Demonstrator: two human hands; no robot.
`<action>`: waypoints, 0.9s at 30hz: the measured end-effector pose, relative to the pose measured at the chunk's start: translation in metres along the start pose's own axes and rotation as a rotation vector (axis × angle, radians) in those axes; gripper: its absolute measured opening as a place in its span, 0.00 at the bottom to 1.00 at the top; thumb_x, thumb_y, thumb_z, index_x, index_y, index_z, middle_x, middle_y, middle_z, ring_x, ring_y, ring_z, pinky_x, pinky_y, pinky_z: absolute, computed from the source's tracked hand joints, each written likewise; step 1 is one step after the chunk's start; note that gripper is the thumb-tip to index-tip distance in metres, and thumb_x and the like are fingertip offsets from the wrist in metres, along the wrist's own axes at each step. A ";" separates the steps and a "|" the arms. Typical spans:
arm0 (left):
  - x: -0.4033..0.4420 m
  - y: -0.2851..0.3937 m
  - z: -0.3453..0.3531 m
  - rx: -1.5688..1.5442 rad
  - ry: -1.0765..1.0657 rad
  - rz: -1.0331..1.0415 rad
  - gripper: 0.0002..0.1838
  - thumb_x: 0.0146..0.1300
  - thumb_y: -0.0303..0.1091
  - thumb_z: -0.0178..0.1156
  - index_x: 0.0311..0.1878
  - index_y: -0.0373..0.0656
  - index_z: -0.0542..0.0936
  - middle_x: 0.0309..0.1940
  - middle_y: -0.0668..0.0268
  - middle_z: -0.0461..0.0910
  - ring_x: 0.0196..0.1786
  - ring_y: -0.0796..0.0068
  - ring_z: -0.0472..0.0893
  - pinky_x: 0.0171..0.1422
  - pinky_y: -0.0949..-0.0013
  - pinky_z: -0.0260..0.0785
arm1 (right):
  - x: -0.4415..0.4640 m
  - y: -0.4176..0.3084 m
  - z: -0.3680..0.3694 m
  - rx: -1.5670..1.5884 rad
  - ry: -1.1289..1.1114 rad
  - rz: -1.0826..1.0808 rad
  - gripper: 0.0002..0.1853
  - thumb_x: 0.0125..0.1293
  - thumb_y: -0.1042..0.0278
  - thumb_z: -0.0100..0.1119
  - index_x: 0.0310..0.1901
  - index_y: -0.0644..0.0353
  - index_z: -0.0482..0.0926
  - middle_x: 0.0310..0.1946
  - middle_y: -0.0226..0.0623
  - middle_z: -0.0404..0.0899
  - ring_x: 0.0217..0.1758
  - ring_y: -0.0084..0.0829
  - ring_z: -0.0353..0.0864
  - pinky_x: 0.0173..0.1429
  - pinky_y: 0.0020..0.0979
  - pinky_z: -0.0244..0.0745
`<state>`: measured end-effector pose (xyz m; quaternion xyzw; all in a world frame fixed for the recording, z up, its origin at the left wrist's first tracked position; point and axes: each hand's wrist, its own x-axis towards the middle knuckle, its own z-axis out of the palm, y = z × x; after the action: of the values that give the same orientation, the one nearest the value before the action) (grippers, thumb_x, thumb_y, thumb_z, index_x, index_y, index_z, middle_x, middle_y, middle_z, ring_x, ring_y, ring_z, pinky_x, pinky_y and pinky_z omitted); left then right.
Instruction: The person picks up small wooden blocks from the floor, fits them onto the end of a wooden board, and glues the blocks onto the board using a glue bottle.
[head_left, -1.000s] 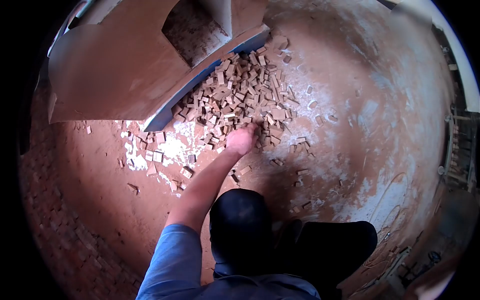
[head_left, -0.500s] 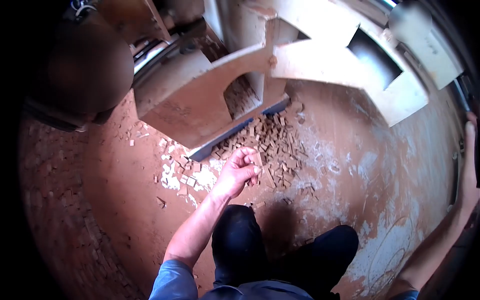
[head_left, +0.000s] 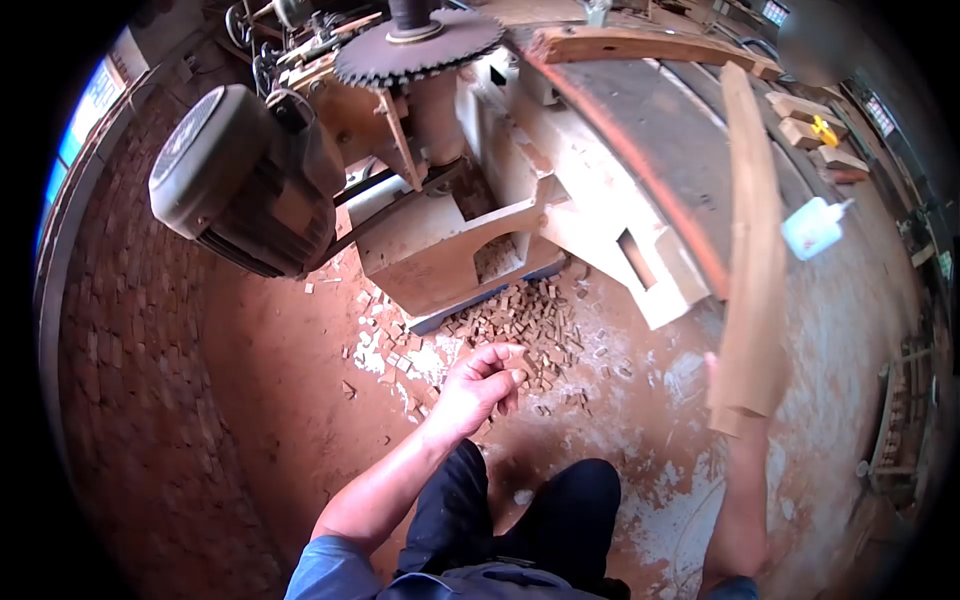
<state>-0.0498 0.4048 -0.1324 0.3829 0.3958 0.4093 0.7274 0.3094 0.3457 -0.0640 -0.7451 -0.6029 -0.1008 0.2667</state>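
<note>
My left hand point(head_left: 485, 385) is closed in a pinch, low in front of my knees. Between its thumb and fingertips sits a small wood offcut point(head_left: 521, 363), partly covered by the fingers. At the right, my right hand point(head_left: 752, 432) grips the lower end of a long, slightly curved wooden board point(head_left: 752, 250), which hides most of the hand and is blurred near it. The board stands nearly upright in the view, its far end over the machine table point(head_left: 660, 120). Many small wood offcuts point(head_left: 525, 315) lie heaped on the floor beyond my left hand.
A toothed circular saw blade point(head_left: 420, 50) hangs at the top, with a large motor point(head_left: 250, 180) at the left. Below is the pale machine base point(head_left: 430, 255). Another curved board point(head_left: 650, 45), wood blocks point(head_left: 805, 125) and a white bottle point(head_left: 815, 228) are at the upper right.
My view has lifted, bringing the saw blade, motor and table into sight. My right hand has come in from the far right edge with the long board. The left hand keeps its pinch.
</note>
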 end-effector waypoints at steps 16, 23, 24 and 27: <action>-0.164 0.172 0.112 -0.396 0.039 -0.286 0.11 0.73 0.30 0.60 0.57 0.46 0.79 0.39 0.59 0.86 0.25 0.74 0.81 0.22 0.74 0.67 | -0.014 -0.050 -0.150 0.202 -0.492 0.012 0.16 0.61 0.62 0.69 0.47 0.62 0.85 0.63 0.52 0.76 0.67 0.55 0.74 0.70 0.49 0.70; -0.178 0.194 0.151 -0.111 0.126 -0.225 0.18 0.69 0.24 0.60 0.62 0.39 0.77 0.36 0.67 0.82 0.24 0.76 0.79 0.23 0.75 0.66 | -0.147 0.009 -0.219 0.217 -0.923 0.354 0.18 0.64 0.52 0.65 0.46 0.58 0.86 0.40 0.49 0.84 0.46 0.52 0.84 0.51 0.44 0.79; -0.177 0.196 0.163 -0.033 0.164 -0.199 0.19 0.69 0.24 0.61 0.63 0.38 0.76 0.35 0.67 0.82 0.24 0.76 0.79 0.23 0.75 0.66 | -0.165 0.026 -0.221 0.201 -0.992 0.367 0.18 0.65 0.54 0.65 0.47 0.59 0.86 0.42 0.49 0.85 0.47 0.50 0.84 0.53 0.42 0.79; -0.169 0.191 0.190 0.072 0.242 -0.175 0.24 0.68 0.26 0.62 0.67 0.36 0.73 0.38 0.67 0.82 0.25 0.80 0.77 0.26 0.77 0.67 | -0.208 0.080 -0.216 0.252 -1.123 0.427 0.17 0.65 0.57 0.64 0.48 0.60 0.86 0.42 0.49 0.86 0.48 0.49 0.85 0.53 0.41 0.79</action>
<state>0.0043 0.2795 0.1551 0.3207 0.5272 0.3729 0.6929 0.3701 0.0474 -0.0031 -0.7516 -0.4958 0.4350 0.0087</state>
